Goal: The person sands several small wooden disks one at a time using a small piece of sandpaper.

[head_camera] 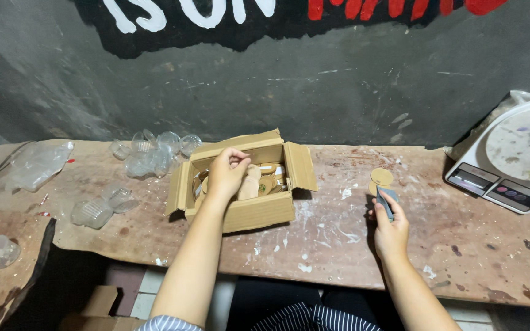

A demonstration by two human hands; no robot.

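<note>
- Left hand (227, 171) — raised over open cardboard box (240, 178), fingertips pinched together; whether anything is pinched cannot be told.
- Box at mid-bench, flaps spread, filled with round tan wooden discs (259, 184).
- Right hand (390, 228) — clamped on grey sanding block (386, 201), held against single wooden disc (381, 178).
- Clear plastic cups (154, 153) left of box; scale (510, 162) at far right of workbench (338, 245).

An open cardboard box (240, 184) is set mid-desk (338, 245), with wooden discs (265, 184) inside. Plastic cups (148, 153) are piled to its left, a disc (381, 178) stands to its right, and a scale (510, 159) is placed far right.
</note>
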